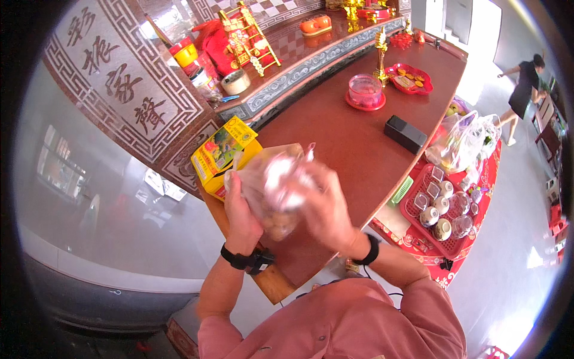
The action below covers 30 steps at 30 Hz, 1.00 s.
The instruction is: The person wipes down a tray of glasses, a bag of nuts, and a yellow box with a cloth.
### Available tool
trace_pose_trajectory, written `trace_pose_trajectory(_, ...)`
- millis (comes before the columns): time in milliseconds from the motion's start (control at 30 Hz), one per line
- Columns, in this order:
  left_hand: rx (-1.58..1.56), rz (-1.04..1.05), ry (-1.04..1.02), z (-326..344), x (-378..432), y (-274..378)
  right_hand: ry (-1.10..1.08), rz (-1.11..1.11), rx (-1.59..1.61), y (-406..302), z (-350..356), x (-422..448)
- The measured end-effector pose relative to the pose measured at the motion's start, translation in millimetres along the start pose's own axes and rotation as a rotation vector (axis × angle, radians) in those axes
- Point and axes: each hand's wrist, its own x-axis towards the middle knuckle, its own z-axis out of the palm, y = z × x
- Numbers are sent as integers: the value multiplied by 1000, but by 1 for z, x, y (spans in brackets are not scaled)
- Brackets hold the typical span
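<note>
A translucent plastic bag [254, 179] hangs above the near end of the reddish-brown table [309, 148]. My left hand [242, 215] grips the bag's left side, thumb up. Small round brownish pieces [278, 224] show through its lower part; what they are is unclear. Over the bag's upper right, my right hand [329, 211] is blurred, its fingers curled against a pink-and-white packet [287, 177]. Blur hides the packet's details and the exact fingertip contact. Just beyond my left hand stands a yellow printed carton [226, 152].
Farther along the table are a black box [405, 134], a pink round tub [365, 89], a red tray [409, 80] and a gold candlestick [381, 54]. A lower red-covered table at right bears a basket [410, 211] of cups and plastic bags [462, 139]. A person [527, 85] walks beyond.
</note>
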Motion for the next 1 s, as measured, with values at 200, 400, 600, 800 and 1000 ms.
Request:
trace_pose_trajectory(200, -105, 22, 67, -36, -6, 24, -264, 73, 325, -27, 10, -41)
trace_pose_trajectory(400, -276, -57, -131, -33, -20, 54, 159, 7, 254, -6, -12, -9)
trace_pose_trajectory(600, -205, -83, -105, -26, -23, 34, 54, -6, 250, -29, 9, 31)
trace_pose_trajectory(800, -137, 16, -18, -38, -23, 32, 189, 25, 219, -32, 37, -32)
trace_pose_trajectory(1000, -153, 296, 161, -4, -26, 39, -180, 1048, 1274, -30, 62, -66)
